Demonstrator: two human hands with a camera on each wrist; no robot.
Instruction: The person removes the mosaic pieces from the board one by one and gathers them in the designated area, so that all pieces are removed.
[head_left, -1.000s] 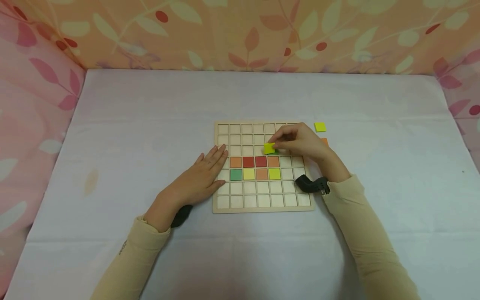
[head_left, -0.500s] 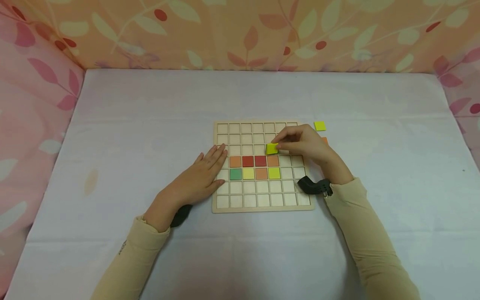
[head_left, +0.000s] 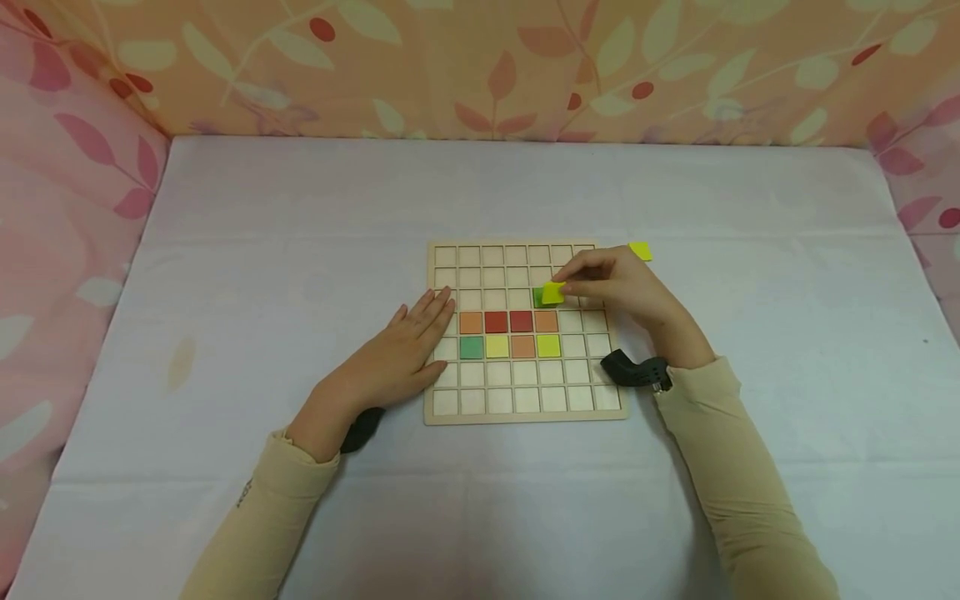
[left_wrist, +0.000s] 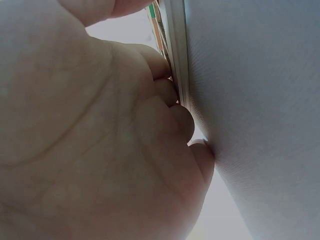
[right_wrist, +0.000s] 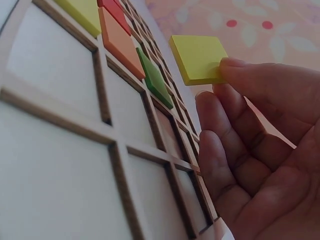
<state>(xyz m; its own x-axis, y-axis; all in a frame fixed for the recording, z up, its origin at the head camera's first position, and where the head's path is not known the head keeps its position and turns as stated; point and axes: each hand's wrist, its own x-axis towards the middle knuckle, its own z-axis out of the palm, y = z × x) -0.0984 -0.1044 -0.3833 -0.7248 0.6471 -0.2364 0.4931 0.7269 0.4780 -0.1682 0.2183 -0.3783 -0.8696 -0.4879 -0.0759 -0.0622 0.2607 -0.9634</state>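
My right hand (head_left: pixel 626 287) pinches a yellow square tile (right_wrist: pixel 199 59) between thumb and fingers, raised above the wooden grid board (head_left: pixel 525 419). Just below and left of it in the head view, a green tile (head_left: pixel 538 297) lies in a cell, partly covered. My left hand (head_left: pixel 393 348) rests with straight fingers along the board's left edge; the left wrist view shows its palm (left_wrist: pixel 90 135) beside the board's rim (left_wrist: pixel 176 45). Two rows of tiles fill middle cells: orange (head_left: pixel 471 323), red (head_left: pixel 497 322), teal (head_left: pixel 472 347), pale yellow (head_left: pixel 497 347) and bright yellow (head_left: pixel 549 346) among them.
Another yellow tile (head_left: pixel 641 251) lies on the white-covered table (head_left: pixel 480 508) beyond the right hand, partly hidden by it. Floral cloth (head_left: pixel 480 71) hangs at the back and along both sides.
The right hand has shifted slightly right with the yellow tile, uncovering part of the green tile. The orange tile on the table is now hidden behind that hand. The left hand stays put.
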